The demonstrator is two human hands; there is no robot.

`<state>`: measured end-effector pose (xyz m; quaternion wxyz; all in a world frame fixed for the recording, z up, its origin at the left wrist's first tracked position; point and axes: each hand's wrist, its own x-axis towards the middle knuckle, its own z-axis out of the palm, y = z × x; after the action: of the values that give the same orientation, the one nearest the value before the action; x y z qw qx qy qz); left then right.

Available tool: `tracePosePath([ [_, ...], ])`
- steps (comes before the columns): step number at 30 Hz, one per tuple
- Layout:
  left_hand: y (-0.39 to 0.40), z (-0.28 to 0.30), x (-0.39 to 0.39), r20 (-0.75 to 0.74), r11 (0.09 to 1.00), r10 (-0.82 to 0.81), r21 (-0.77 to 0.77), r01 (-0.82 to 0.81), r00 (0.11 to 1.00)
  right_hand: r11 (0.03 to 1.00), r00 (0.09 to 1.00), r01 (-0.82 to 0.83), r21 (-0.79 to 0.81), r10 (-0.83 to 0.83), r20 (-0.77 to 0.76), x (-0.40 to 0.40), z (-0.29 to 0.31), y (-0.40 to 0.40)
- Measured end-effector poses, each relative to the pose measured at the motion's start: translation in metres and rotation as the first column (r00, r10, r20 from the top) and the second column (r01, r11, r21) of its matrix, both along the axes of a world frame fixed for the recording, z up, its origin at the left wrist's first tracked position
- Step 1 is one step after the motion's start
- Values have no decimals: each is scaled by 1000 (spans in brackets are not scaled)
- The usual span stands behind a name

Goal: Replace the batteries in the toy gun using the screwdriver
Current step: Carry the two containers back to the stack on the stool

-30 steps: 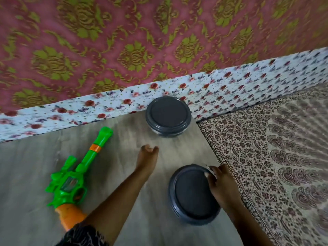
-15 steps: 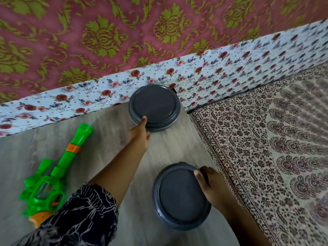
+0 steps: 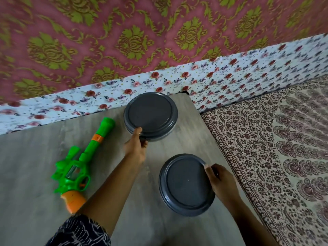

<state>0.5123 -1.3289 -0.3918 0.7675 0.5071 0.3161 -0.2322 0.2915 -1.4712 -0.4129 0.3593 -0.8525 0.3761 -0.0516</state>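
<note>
A green toy gun (image 3: 80,163) with an orange grip lies on the grey wooden table (image 3: 32,174), at the left, barrel pointing up-right. Two round dark grey lidded containers stand on the table. My left hand (image 3: 135,147) grips the near rim of the far container (image 3: 150,113), thumb on the lid's edge. At the near container (image 3: 184,183), my right hand (image 3: 219,179) holds the right rim with the thumb on the lid. No screwdriver or batteries show.
A floral white cloth (image 3: 221,79) runs along the table's far edge below a pink and green patterned wall. To the right lies a patterned bedspread (image 3: 284,157), close beside the table's right edge.
My left hand reached from the table's middle to the far container and took hold of its rim. My right hand stayed at the near container's rim. The camera shifted.
</note>
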Motion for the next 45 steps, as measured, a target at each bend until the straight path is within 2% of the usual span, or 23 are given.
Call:
tracePosePath([
  [4,67,19,-17,28,993,90,-73,-88,996,1000,999,-26,6,26,-18,4,9,39],
  [10,198,24,-40,84,986,114,-130,-103,990,999,998,-32,-39,30,-48,18,24,140],
  [13,258,32,-50,105,989,103,-112,-92,989,996,999,34,-84,-37,-32,20,28,187],
  [18,336,43,-62,119,976,189,-128,-173,975,990,995,102,-100,-102,6,27,31,241],
  [28,396,33,-67,112,955,277,-145,-260,954,996,998,-38,-80,42,53,62,29,277],
  [32,414,32,-74,110,960,276,-68,-270,955,998,996,-57,3,57,74,76,25,287],
  [39,446,35,-85,111,936,347,25,-352,931,985,979,-163,59,154,131,105,25,310],
  [45,491,39,-100,184,899,415,68,-432,891,969,961,-233,81,217,172,136,22,351],
])
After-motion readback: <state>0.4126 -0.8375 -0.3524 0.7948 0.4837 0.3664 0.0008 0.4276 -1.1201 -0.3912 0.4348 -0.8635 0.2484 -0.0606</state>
